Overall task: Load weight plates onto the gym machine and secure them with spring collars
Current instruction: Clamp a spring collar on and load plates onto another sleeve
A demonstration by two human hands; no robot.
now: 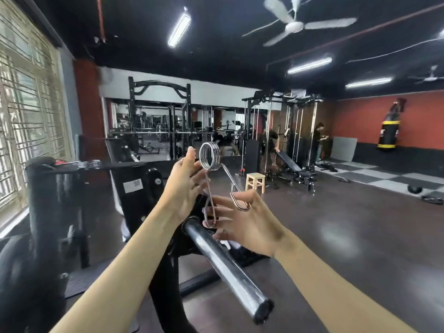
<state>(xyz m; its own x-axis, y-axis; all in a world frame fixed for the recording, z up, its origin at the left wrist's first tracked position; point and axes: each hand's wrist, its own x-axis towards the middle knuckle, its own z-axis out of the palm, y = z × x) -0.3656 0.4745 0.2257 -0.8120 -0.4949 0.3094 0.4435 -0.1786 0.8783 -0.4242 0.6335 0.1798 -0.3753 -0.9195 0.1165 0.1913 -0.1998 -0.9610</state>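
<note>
Our fingers [192, 186] of the left hand [185, 191] are spread fairly wide, their tips touching the spring collar [217, 181] beside its coil; the right hand [245, 219] has the collar's two looped handles threaded among its fingers, loosely closed on them, not yet squeezed together. We hold the collar in the air, coil uppermost, just above the inner end of the steel bar [225, 263], and it is not on the bar. A dark round shape sits behind our hands at the bar's root; we cannot tell whether it is a loaded plate. We judge the step in hand to be the securing: the collar is being readied and turned. The next move, in our judgement, calls for pinching both handles together to widen the coil, bringing the coil round to the bar's free end [263, 311] near us, aligning it squarely, and sliding it inward. A skewed coil is likely to bind on the bar. More collars [89, 163] lie on the machine's black ledge [125, 165] to our left.
</note>
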